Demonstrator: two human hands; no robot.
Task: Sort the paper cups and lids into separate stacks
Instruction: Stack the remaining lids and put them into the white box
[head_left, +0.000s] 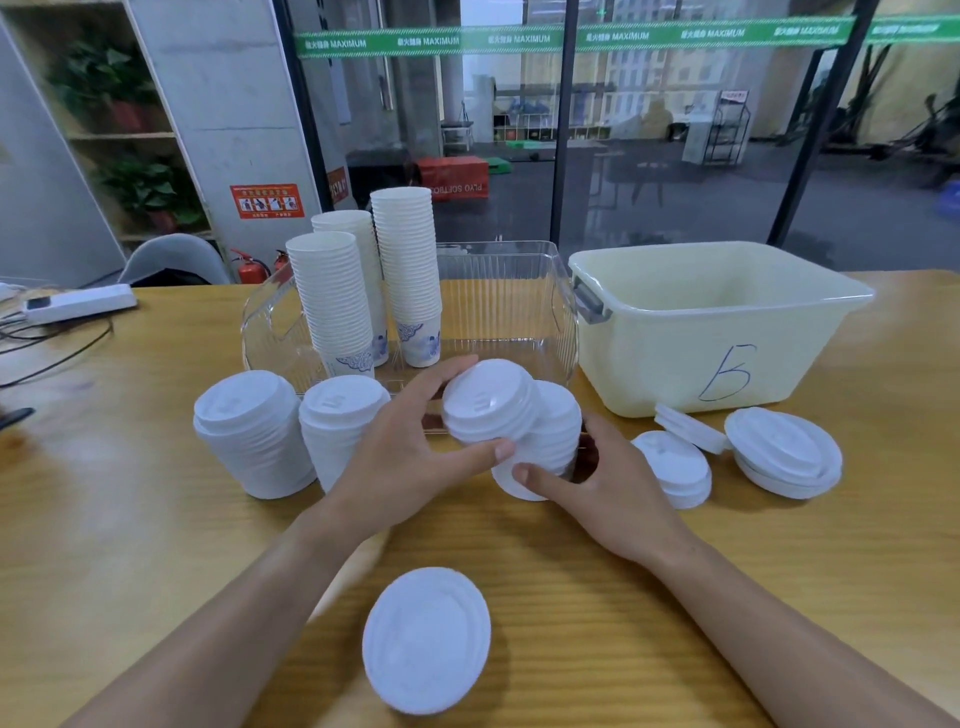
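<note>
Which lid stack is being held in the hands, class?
The tilted middle stack: the left hand grips its top, the right hand its base. The two stacks at left stand upright, untouched.

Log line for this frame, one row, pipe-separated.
left hand: grips lid stack | right hand: steadies lower stack | cup stacks: clear bin | single lid: near table edge
</note>
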